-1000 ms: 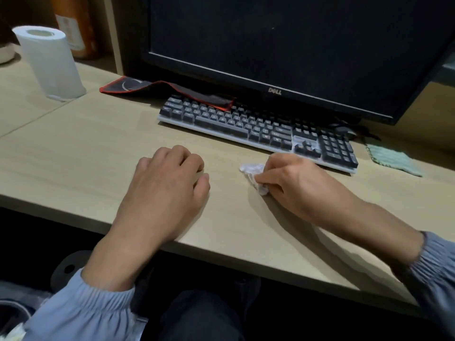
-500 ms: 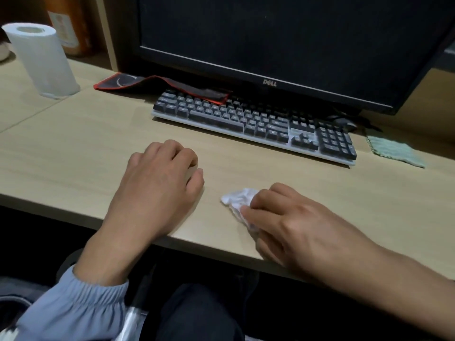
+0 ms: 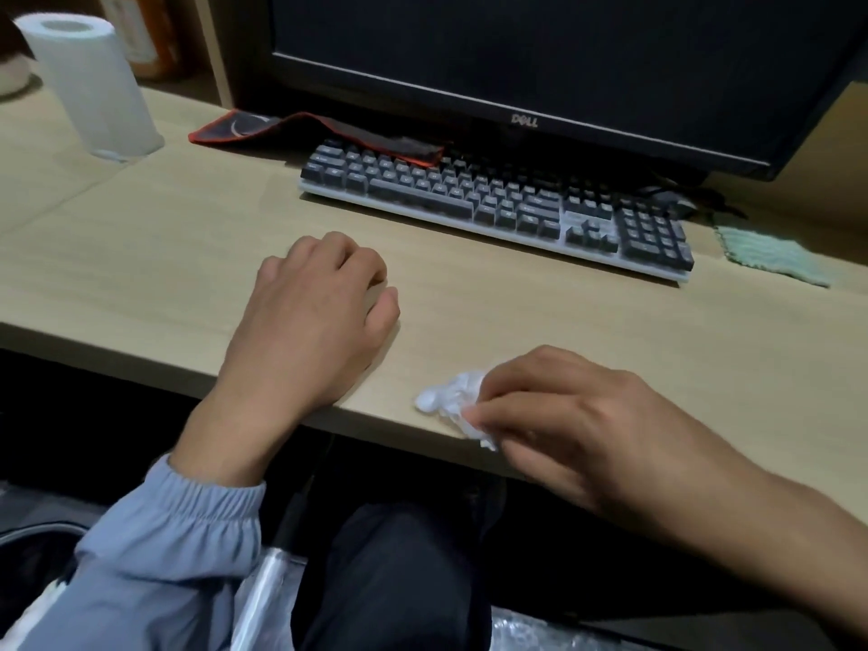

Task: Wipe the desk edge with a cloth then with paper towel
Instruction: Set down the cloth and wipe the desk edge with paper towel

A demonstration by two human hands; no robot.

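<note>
Head view: a crumpled paper towel (image 3: pixel 451 399), pinched in the right hand (image 3: pixel 587 429), has been drawn back from near the keyboard (image 3: pixel 493 204) to the desk edge (image 3: pixel 117 364); the second wipe is judged under way. The left hand (image 3: pixel 314 321) is rested loosely curled, empty, nearby.

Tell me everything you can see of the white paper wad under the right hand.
The paper wad is white, thin and crumpled into a small irregular lump, apparently paper towel. It lies on the light wood-look desk, at its front edge, its near tip reaching the rim. The right hand covers its right part; the fingers curl onto it and press it to the desktop. Its left part shows bare. Nothing else touches it.
</note>
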